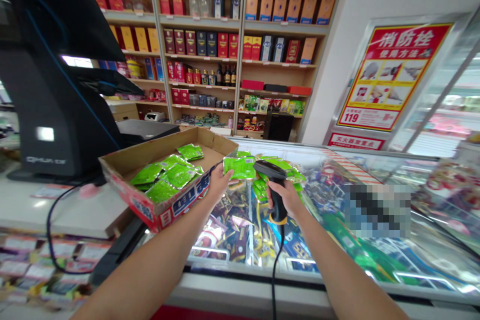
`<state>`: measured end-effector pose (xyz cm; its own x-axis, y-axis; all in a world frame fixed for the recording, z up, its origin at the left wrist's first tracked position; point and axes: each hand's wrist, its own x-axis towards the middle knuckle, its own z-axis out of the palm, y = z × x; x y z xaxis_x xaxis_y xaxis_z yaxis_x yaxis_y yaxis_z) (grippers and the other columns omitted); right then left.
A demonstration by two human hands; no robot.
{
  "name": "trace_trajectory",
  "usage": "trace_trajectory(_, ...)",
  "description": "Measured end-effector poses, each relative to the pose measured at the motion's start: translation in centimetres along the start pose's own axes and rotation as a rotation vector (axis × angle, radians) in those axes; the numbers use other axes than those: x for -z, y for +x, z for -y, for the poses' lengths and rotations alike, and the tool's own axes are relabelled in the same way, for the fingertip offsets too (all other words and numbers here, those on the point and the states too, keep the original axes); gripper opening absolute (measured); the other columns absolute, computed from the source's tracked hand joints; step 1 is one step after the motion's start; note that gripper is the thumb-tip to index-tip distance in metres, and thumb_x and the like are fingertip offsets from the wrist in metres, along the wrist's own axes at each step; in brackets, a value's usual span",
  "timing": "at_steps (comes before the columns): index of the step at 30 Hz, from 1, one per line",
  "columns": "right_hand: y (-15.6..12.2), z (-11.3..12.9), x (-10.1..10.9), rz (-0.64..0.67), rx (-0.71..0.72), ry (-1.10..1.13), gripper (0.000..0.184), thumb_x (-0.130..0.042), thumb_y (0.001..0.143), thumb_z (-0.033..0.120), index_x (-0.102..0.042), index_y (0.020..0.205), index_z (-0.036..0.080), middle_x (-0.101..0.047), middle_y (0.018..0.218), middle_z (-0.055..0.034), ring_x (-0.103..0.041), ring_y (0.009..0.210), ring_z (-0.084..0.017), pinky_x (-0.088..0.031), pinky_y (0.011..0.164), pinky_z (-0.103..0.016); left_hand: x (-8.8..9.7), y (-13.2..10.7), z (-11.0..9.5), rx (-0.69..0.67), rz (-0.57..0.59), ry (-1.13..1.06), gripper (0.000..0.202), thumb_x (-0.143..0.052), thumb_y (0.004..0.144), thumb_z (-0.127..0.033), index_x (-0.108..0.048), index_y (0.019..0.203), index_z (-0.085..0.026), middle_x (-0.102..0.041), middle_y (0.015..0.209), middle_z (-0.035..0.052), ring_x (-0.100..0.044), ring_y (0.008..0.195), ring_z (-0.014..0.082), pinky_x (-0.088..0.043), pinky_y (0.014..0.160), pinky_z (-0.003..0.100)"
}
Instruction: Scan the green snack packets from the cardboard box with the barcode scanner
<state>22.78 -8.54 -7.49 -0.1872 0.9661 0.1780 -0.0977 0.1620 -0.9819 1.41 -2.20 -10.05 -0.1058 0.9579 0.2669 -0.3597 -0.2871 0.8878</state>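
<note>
Two bare hands are working at the centre of the frame, above a glass-topped display case [369, 172] filled with snack packets. The left hand [221, 185] is pinching a bright green packet [239, 167], its fingers [227, 176] closed on the lower edge, apparently to keep the flat face up and steady. The right hand [287, 199] is wrapping its fingers around the grip of a black corded barcode scanner [278, 207], whose head is leaning toward that packet, seemingly so that it points at the face. More green packets [167, 176] are lying in a shallow cardboard box [176, 205] at centre left, which is resting on the white counter [56, 210] beside the case, apparently to keep them within easy reach. Another loose heap [281, 164] is lying just behind the scanner, while the scanner's cable [276, 265] is hanging down toward the bottom edge.
</note>
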Motion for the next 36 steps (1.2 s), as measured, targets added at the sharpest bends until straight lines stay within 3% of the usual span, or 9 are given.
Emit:
trace_trajectory(8,0.0,0.1,-0.3,-0.048,0.004,0.051,0.030,-0.070,0.069,0.045,-0.060,0.071,0.016,-0.060,0.050,0.0002,-0.053,0.035,-0.014,-0.043,0.036,-0.025,-0.1,-0.1,-0.2,0.002,-0.009,-0.009,0.057,-0.086,0.049,-0.035,-0.060,0.096,-0.015,-0.071,0.092,0.0060,-0.070,0.082,0.0247,-0.062,0.064,0.039)
trace_trajectory(12,0.3,0.1,-0.1,-0.140,0.062,0.147,0.033,-0.072,0.066,0.045,-0.060,0.078,0.016,-0.060,0.052,0.0019,-0.054,0.036,-0.014,-0.043,0.035,-0.025,-0.2,-0.3,-0.3,0.019,-0.011,-0.036,0.055,-0.086,0.050,-0.033,-0.060,0.095,-0.015,-0.072,0.092,0.0057,-0.070,0.086,0.0257,-0.062,0.071,0.042)
trace_trajectory(17,0.8,0.4,0.7,-0.318,0.155,0.316,0.033,-0.072,0.067,0.045,-0.059,0.082,0.018,-0.059,0.053,0.0039,-0.054,0.036,-0.013,-0.045,0.035,-0.026,-0.5,-0.5,-0.7,0.065,0.009,-0.184,0.040,-0.082,0.053,-0.024,-0.062,0.086,-0.014,-0.072,0.088,0.0057,-0.069,0.093,0.0263,-0.058,0.083,0.045)
trace_trajectory(21,0.9,0.7,0.8,-0.383,0.193,0.364,0.032,-0.072,0.067,0.045,-0.058,0.081,0.019,-0.059,0.053,0.0043,-0.055,0.037,-0.014,-0.046,0.037,-0.028,-1.5,0.1,-1.2,0.114,-0.029,-0.301,0.023,-0.073,0.060,-0.011,-0.063,0.080,-0.014,-0.072,0.084,0.0070,-0.069,0.091,0.0225,-0.056,0.090,0.043)
trace_trajectory(25,0.9,0.7,0.8,-0.391,0.217,0.366,0.032,-0.072,0.067,0.045,-0.058,0.081,0.019,-0.059,0.054,0.0034,-0.055,0.037,-0.014,-0.044,0.035,-0.027,-4.2,1.2,-1.4,0.190,-0.046,-0.336,0.015,-0.063,0.066,-0.001,-0.058,0.073,-0.014,-0.069,0.081,0.0064,-0.068,0.085,0.0186,-0.056,0.090,0.042)
trace_trajectory(30,1.1,0.2,0.9,-0.391,0.226,0.358,0.031,-0.072,0.067,0.045,-0.058,0.080,0.020,-0.058,0.053,0.0041,-0.052,0.036,-0.014,-0.042,0.035,-0.027,-9.6,3.1,-1.4,0.216,-0.121,-0.391,0.026,-0.054,0.070,0.007,-0.046,0.067,-0.017,-0.055,0.067,-0.0008,-0.059,0.065,0.0102,-0.059,0.086,0.040)
trace_trajectory(33,1.2,0.1,1.0,-0.418,0.224,0.337,0.031,-0.071,0.068,0.046,-0.058,0.079,0.020,-0.058,0.053,0.0036,-0.054,0.038,-0.015,-0.043,0.037,-0.027,-12.6,3.9,-1.1,0.289,-0.137,-0.282,0.026,-0.053,0.073,0.005,-0.044,0.068,-0.018,-0.052,0.064,-0.0020,-0.057,0.061,0.0088,-0.060,0.082,0.036)
trace_trajectory(36,1.3,0.1,1.1,-0.436,0.238,0.306,0.031,-0.068,0.069,0.048,-0.057,0.076,0.020,-0.058,0.052,0.0021,-0.058,0.041,-0.017,-0.044,0.039,-0.028,-13.8,3.8,-0.9,0.355,-0.090,-0.169,0.020,-0.055,0.075,0.002,-0.049,0.069,-0.016,-0.056,0.065,0.0013,-0.062,0.063,0.0120,-0.060,0.077,0.033)
